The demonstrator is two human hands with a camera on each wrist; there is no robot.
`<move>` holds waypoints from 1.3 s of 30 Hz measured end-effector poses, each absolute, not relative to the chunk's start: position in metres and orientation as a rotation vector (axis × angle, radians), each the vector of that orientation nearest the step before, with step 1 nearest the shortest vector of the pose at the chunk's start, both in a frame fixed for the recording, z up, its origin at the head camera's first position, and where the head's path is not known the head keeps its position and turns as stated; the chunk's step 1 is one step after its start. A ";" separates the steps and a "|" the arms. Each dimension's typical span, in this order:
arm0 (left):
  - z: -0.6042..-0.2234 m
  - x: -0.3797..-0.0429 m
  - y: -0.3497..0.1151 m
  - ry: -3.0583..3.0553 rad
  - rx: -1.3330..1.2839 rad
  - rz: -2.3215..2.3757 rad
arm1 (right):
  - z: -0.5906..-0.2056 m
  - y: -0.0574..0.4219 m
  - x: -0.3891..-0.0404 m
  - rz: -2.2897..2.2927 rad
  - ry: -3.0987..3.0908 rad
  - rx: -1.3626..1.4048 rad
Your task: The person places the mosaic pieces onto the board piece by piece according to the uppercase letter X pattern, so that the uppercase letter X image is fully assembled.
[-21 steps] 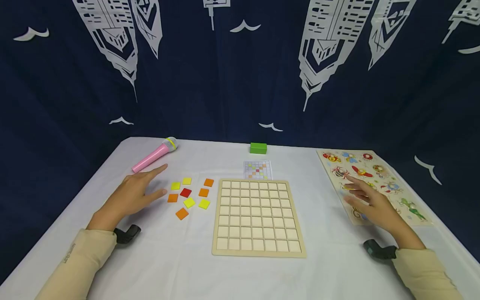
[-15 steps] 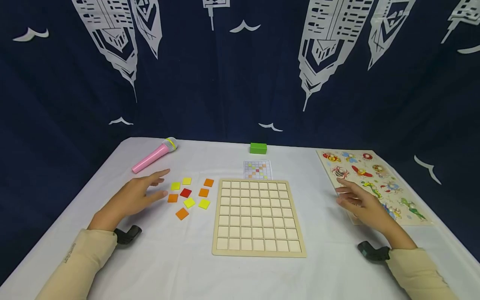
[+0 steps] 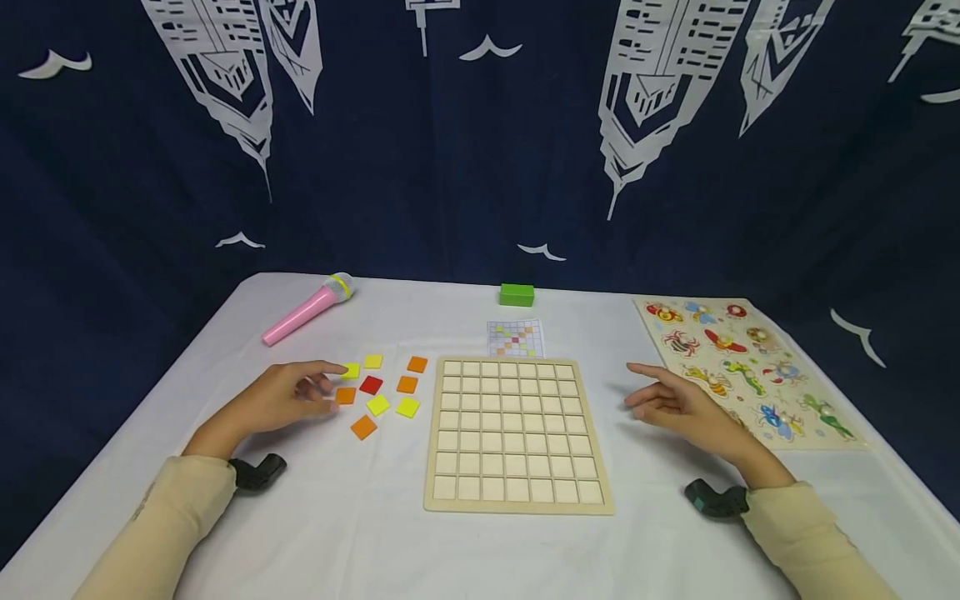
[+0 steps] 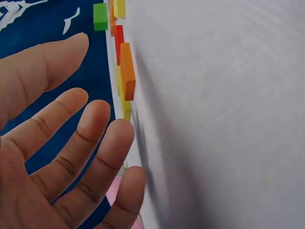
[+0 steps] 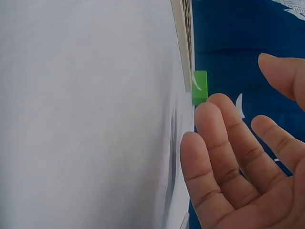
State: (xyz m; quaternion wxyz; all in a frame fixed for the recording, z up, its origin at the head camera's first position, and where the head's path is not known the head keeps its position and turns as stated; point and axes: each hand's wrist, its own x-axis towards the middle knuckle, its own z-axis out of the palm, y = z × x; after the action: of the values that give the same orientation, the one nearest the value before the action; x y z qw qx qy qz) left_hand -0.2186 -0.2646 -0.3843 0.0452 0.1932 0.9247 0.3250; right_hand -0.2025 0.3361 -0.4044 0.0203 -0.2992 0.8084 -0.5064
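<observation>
My left hand [image 3: 281,396] hovers at the left edge of a loose group of square tiles, its index fingertip right at a yellow tile [image 3: 352,372] and its thumb near an orange tile [image 3: 346,396]. Nothing lies between its fingers; in the left wrist view they are relaxed and spread. A red tile [image 3: 371,385] lies in the middle of the group. My right hand [image 3: 686,408], fingers loosely bent and holding nothing, is over the white cloth between the wooden grid board [image 3: 519,503] and the insect picture board [image 3: 813,387].
Behind the grid board lies a small card [image 3: 515,338] printed with a coloured grid. A green block [image 3: 517,295] stands at the table's back edge. At the back left lies a pink toy microphone [image 3: 303,315]. A dark blue curtain [image 3: 450,167] hangs behind the table.
My right hand has moved left, off the insect picture board and toward the grid board. The left hand has shifted slightly right and its index finger has come down toward the yellow tile.
</observation>
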 end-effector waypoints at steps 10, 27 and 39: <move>-0.391 -0.224 -0.262 2.804 0.574 1.004 | -0.405 0.324 -0.209 -1.535 2.358 -0.907; -0.408 -0.228 -0.267 2.843 0.488 1.044 | -0.414 0.294 -0.215 -1.489 2.384 -0.868; -0.413 -0.226 -0.267 2.866 0.474 1.040 | -0.416 0.293 -0.213 -1.361 2.440 -0.931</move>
State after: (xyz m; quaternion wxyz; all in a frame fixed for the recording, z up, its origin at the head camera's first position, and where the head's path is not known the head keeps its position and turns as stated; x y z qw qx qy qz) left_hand -0.2261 -0.2675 -0.4134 0.0283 0.1534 0.9285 0.3368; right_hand -0.2128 0.2930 -0.4163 0.0980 -0.3147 0.8246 -0.4598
